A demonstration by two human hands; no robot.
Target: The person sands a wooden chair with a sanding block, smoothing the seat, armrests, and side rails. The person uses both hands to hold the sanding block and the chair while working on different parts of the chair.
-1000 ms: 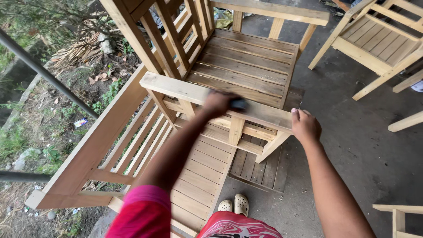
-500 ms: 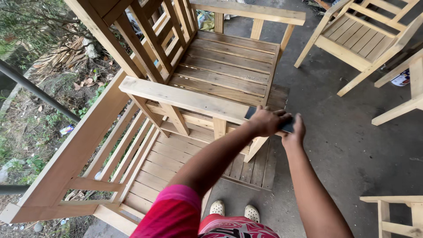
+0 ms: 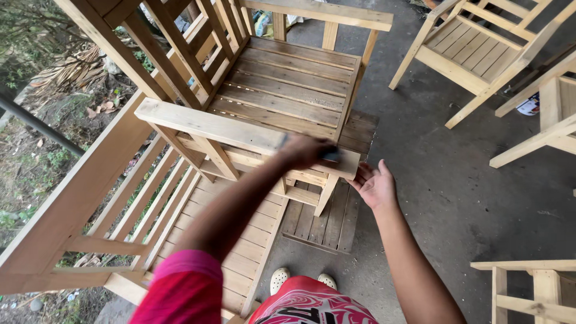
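Note:
My left hand [image 3: 306, 150] is closed on a small dark sanding block [image 3: 330, 155] and presses it on the near armrest [image 3: 210, 126] of a pale wooden slatted chair [image 3: 294, 84], close to the armrest's right end. The hand is blurred. My right hand [image 3: 375, 185] is spread, fingers apart, touching the armrest's end from below and to the right. It holds nothing.
A second wooden chair lies on its side at the left [image 3: 102, 204]. More chairs stand at the upper right [image 3: 480, 54] and lower right [image 3: 528, 288]. Grey concrete floor [image 3: 444, 192] lies between them. Grass and debris at far left [image 3: 36, 156]. My feet [image 3: 300, 279] show below.
My left hand slid the block right along the armrest, then back slightly left. My right hand moved from beside the block to the armrest's end and spread its fingers.

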